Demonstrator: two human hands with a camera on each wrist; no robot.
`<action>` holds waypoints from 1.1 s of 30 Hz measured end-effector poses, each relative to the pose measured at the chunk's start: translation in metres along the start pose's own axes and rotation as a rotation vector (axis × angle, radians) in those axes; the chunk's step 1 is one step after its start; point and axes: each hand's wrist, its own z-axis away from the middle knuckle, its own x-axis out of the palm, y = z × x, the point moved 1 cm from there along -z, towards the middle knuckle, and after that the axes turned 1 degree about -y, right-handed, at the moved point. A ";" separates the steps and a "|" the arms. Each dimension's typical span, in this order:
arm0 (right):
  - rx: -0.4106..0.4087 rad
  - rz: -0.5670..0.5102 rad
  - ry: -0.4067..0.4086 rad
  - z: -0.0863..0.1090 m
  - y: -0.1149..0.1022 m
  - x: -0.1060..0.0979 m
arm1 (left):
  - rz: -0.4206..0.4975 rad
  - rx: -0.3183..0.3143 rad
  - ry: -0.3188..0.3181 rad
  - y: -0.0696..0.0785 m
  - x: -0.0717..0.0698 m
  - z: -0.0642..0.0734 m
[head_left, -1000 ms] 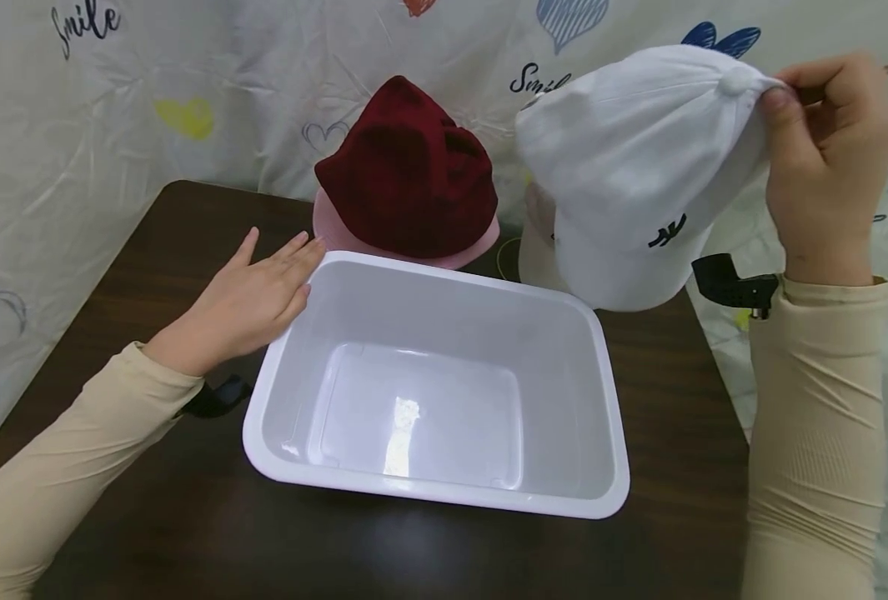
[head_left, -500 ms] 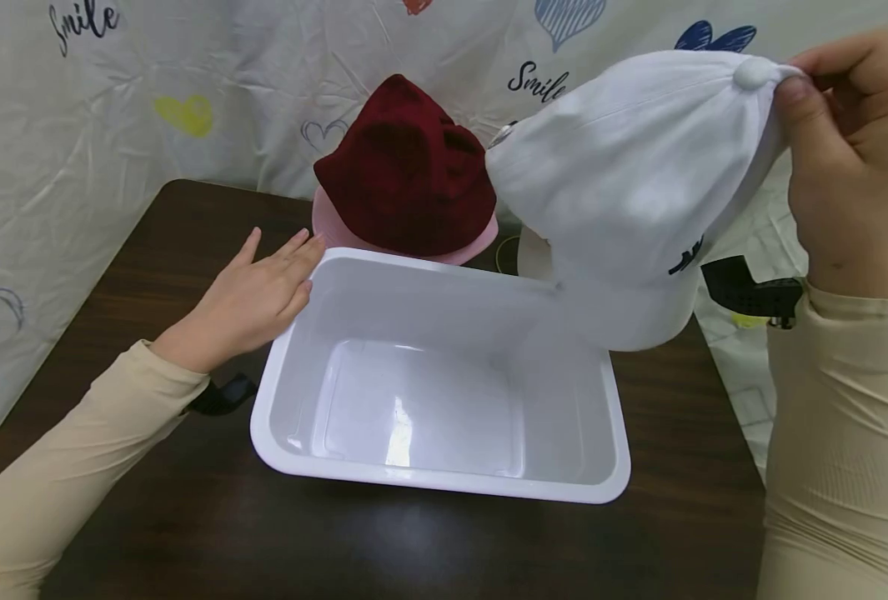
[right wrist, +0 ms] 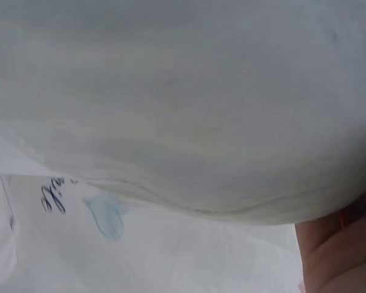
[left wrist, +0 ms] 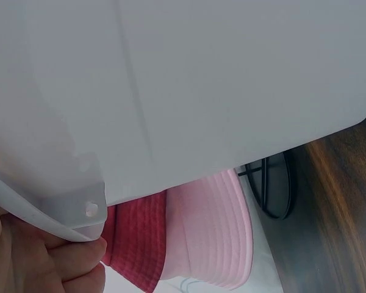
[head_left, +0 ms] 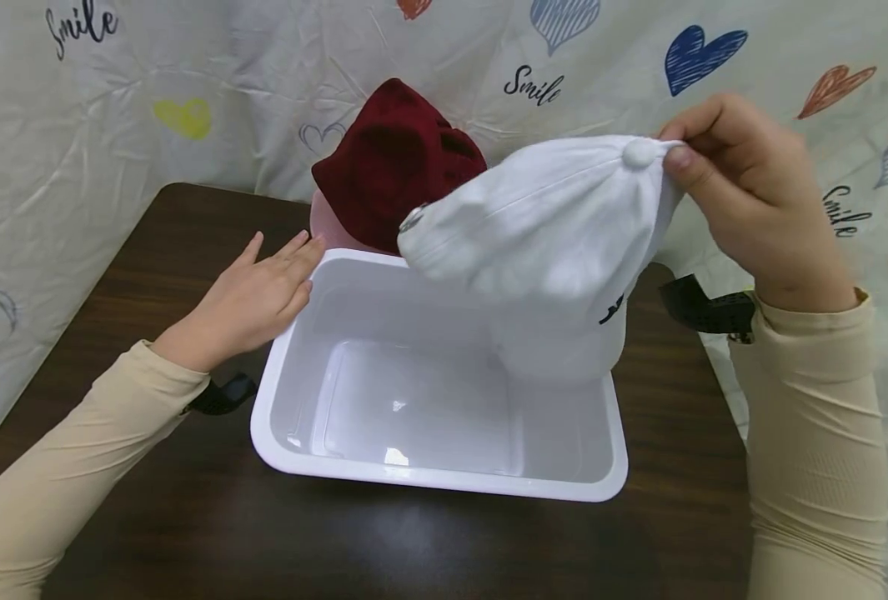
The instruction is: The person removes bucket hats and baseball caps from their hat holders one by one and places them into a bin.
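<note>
My right hand (head_left: pixel 759 200) pinches a white baseball cap (head_left: pixel 541 225) by the crown beside its top button. The cap hangs tilted over the back right part of a white plastic basin (head_left: pixel 444 481), brim downward, a black mark partly showing on its front. In the right wrist view its white fabric (right wrist: pixel 183 110) fills most of the picture. With fingers straight, my left hand (head_left: pixel 248 300) rests at the basin's back left corner. Behind the basin a burgundy hat (head_left: pixel 391 167) sits on a pink bucket hat (head_left: pixel 327 225), both partly covered by the cap.
The basin stands on a dark wooden table (head_left: pixel 188 517). A white cloth (head_left: pixel 248 75) printed with hearts and "Smile" hangs right behind the table. Thin black loops (left wrist: pixel 287 189) lie near the pink hat in the left wrist view.
My right hand has carried the white cap leftward and down, from the back right to over the basin. A beige cap behind it is now hidden. My left hand stays at the corner.
</note>
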 end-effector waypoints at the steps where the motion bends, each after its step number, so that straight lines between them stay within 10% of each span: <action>1: 0.009 -0.033 -0.028 0.001 0.001 0.004 | 0.001 0.000 0.000 0.000 0.001 0.000; 24: 0.065 -0.086 -0.526 0.010 0.000 0.061 | 0.006 0.017 0.014 -0.002 0.004 0.001; 33: 0.175 -0.026 -0.742 0.019 0.039 0.097 | 0.004 0.022 0.025 -0.002 0.005 0.000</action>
